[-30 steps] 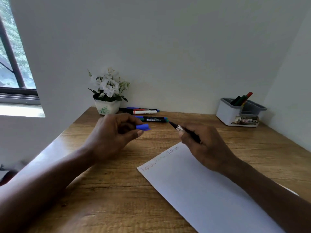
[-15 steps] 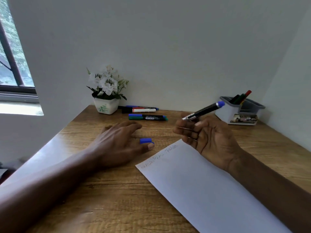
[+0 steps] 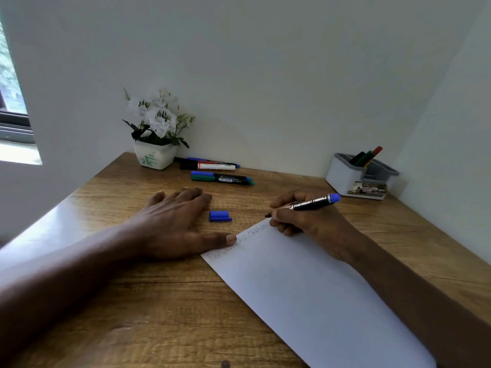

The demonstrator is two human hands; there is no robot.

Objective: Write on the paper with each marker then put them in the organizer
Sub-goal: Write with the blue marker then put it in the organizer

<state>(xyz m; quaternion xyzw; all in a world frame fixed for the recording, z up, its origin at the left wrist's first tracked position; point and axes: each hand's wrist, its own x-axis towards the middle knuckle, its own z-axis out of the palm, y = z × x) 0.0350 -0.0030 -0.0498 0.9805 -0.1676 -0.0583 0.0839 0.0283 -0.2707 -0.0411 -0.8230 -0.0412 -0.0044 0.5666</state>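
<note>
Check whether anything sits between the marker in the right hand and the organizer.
Nothing visible does. Only bare desk lies between the marker, gripped by the right hand, and the organizer at the back right.

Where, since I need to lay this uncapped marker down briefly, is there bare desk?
Bare desk runs along the back between the loose markers and the organizer, and at the near left corner, beside the paper. Crowded: the gap between left hand and right hand, where the blue cap lies, and around the flower pot.

wood-grain desk (image 3: 159,301), matt paper (image 3: 305,288)
</note>
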